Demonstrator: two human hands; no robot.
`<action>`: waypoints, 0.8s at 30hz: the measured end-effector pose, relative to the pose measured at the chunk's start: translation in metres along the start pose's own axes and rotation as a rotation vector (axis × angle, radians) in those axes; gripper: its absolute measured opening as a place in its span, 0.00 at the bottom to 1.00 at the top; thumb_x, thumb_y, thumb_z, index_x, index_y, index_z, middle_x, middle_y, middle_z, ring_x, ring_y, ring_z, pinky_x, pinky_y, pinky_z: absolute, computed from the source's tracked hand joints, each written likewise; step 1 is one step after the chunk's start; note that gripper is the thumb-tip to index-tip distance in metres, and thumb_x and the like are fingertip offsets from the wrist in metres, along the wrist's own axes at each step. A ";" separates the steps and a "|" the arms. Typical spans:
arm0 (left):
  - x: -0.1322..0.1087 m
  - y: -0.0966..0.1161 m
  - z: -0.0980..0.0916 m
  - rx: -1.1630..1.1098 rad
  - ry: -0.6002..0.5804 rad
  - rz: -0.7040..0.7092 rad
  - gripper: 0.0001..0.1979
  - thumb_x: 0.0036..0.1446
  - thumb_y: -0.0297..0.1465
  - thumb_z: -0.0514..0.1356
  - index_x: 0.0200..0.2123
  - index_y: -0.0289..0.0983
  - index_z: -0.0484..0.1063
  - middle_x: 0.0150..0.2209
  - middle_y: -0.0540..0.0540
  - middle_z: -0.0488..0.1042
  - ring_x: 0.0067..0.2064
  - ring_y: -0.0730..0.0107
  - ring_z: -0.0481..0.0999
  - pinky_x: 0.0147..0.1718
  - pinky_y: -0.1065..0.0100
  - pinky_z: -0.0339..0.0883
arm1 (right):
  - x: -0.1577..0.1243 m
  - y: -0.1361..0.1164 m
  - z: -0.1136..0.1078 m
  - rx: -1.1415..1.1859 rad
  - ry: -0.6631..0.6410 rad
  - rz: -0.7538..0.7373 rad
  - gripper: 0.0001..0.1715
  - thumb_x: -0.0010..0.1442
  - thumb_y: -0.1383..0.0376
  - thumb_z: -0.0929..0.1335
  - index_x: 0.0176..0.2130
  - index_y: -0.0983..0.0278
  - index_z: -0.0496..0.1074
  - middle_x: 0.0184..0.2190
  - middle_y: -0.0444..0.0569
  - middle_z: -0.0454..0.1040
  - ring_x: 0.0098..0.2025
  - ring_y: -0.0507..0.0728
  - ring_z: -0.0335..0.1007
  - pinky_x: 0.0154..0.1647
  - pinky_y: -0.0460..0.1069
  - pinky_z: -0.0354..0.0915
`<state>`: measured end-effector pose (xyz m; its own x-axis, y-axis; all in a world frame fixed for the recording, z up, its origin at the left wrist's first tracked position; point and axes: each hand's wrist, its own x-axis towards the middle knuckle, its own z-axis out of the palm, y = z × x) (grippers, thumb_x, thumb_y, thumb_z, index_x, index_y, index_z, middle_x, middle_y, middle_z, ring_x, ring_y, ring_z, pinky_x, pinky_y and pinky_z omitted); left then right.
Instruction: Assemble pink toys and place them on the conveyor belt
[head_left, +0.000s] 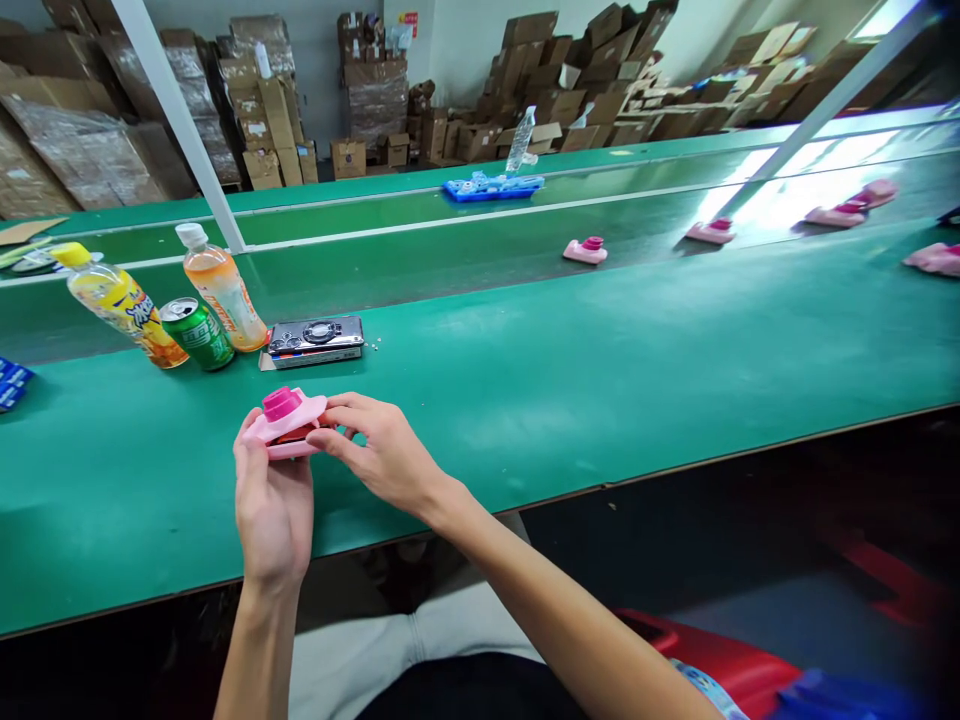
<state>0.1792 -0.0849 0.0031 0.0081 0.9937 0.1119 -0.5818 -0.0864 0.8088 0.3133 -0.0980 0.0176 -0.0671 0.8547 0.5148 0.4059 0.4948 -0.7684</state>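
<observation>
While your left hand (pixel 274 505) supported the pink case (pixel 294 413) from below and from its left side, your right hand (pixel 384 450) worked at its right edge. Left fingers were wrapped round the case, thumb at the near side; right fingers pinched the right end, thumb & index close to the gap btwn upper and lower shells. Smth red and dark showed in that gap, too small to ID. A deeper-pink round knob (pixel 281 403) stuck up on top. You had the case raised over the near part of the green table (pixel 600 380), left of ctr.

Just beyond your hands, a silver device (pixel 319 334) lay on a flat box (pixel 322 358), w/ tiny white bits (pixel 375 344) to its right. Left of that stood an orange bottle (pixel 223 285) w/ white cap, a green can (pixel 199 335) and a yellow-capped bottle (pixel 124 305), all close together. Farther off, to the right, you had several similar pink pcs (pixel 586 251) spaced out in a row, plus a blue tray (pixel 491 188) near a clear bottle (pixel 520 142). Cardboard boxes (pixel 555 80) were piled in the bkgd.
</observation>
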 end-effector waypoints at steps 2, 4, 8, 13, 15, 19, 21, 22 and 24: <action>0.001 -0.003 0.000 -0.001 -0.017 -0.025 0.15 0.70 0.42 0.56 0.50 0.40 0.74 0.53 0.44 0.79 0.53 0.67 0.78 0.54 0.66 0.69 | -0.003 0.007 0.004 -0.051 0.056 -0.005 0.12 0.71 0.61 0.68 0.46 0.62 0.81 0.50 0.52 0.79 0.54 0.57 0.74 0.56 0.53 0.69; 0.001 -0.006 0.001 0.017 0.000 -0.016 0.16 0.69 0.45 0.57 0.49 0.40 0.73 0.52 0.44 0.79 0.51 0.67 0.78 0.53 0.65 0.69 | -0.005 0.013 0.006 -0.083 0.077 -0.003 0.13 0.72 0.61 0.66 0.45 0.61 0.81 0.51 0.52 0.77 0.54 0.57 0.73 0.57 0.56 0.70; 0.004 -0.012 0.005 0.052 0.065 -0.008 0.12 0.67 0.40 0.62 0.48 0.39 0.71 0.50 0.46 0.79 0.47 0.70 0.80 0.50 0.68 0.70 | -0.008 0.018 0.006 -0.100 0.095 -0.040 0.13 0.72 0.61 0.66 0.45 0.61 0.80 0.43 0.51 0.78 0.62 0.60 0.68 0.60 0.57 0.69; 0.010 -0.016 0.005 0.047 0.073 -0.012 0.12 0.67 0.37 0.62 0.51 0.40 0.70 0.55 0.44 0.77 0.53 0.66 0.79 0.53 0.66 0.70 | -0.011 0.023 0.005 -0.107 0.100 -0.001 0.12 0.72 0.59 0.67 0.43 0.64 0.76 0.57 0.56 0.69 0.46 0.55 0.75 0.52 0.54 0.72; 0.011 -0.017 0.005 0.073 0.069 -0.009 0.15 0.68 0.38 0.61 0.54 0.40 0.69 0.57 0.42 0.76 0.56 0.64 0.78 0.55 0.66 0.70 | -0.012 0.026 0.005 -0.109 0.087 0.010 0.11 0.72 0.60 0.67 0.43 0.64 0.76 0.59 0.56 0.68 0.42 0.53 0.75 0.51 0.54 0.73; 0.010 -0.020 0.005 0.137 0.055 0.012 0.18 0.68 0.43 0.60 0.56 0.40 0.70 0.59 0.42 0.75 0.56 0.64 0.78 0.57 0.64 0.69 | -0.014 0.030 0.004 -0.083 0.122 -0.020 0.11 0.72 0.62 0.67 0.41 0.63 0.78 0.57 0.55 0.73 0.52 0.57 0.75 0.54 0.55 0.72; 0.009 -0.019 0.005 0.141 0.056 0.005 0.18 0.68 0.43 0.60 0.55 0.40 0.71 0.58 0.42 0.76 0.55 0.64 0.78 0.57 0.64 0.69 | -0.015 0.030 0.003 -0.006 0.150 -0.038 0.11 0.71 0.60 0.67 0.39 0.62 0.79 0.53 0.53 0.77 0.56 0.58 0.74 0.58 0.56 0.71; 0.008 -0.018 0.006 0.137 0.052 0.001 0.18 0.68 0.43 0.60 0.54 0.39 0.72 0.57 0.41 0.76 0.54 0.64 0.78 0.56 0.64 0.70 | -0.015 0.028 0.003 0.056 0.176 -0.030 0.12 0.71 0.59 0.68 0.39 0.62 0.78 0.51 0.53 0.79 0.56 0.58 0.75 0.59 0.56 0.70; 0.008 -0.016 0.006 0.132 0.028 -0.009 0.19 0.67 0.44 0.60 0.54 0.38 0.72 0.57 0.40 0.76 0.55 0.61 0.78 0.57 0.62 0.70 | -0.015 0.025 0.001 0.221 0.261 0.051 0.14 0.70 0.54 0.68 0.43 0.61 0.77 0.47 0.52 0.81 0.54 0.58 0.77 0.56 0.55 0.72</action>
<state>0.1939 -0.0763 -0.0058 -0.0113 0.9959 0.0900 -0.4696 -0.0848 0.8788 0.3232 -0.0986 -0.0097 0.1952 0.8240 0.5318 0.1935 0.4992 -0.8446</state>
